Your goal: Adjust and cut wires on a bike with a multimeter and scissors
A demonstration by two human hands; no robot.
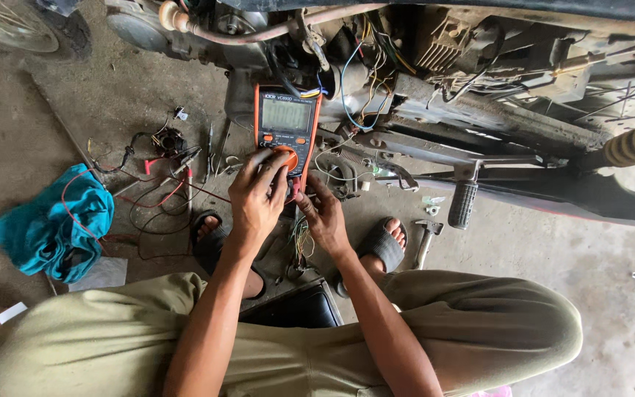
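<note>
Meter (pixel 286 126): orange-cased, propped upright against the motorcycle frame (pixel 479 117), directly ahead of both hands. Left hand (pixel 256 197): fingers curled, tips pinching the round orange dial (pixel 285 156). Right hand (pixel 325 215): loosely curled at the meter's lower right corner, fingertips among thin wires (pixel 301 239); what it grips cannot be told. Risk: twisting the dial may tip the propped meter; loose wires beneath the hands may snag or pull free.
</note>
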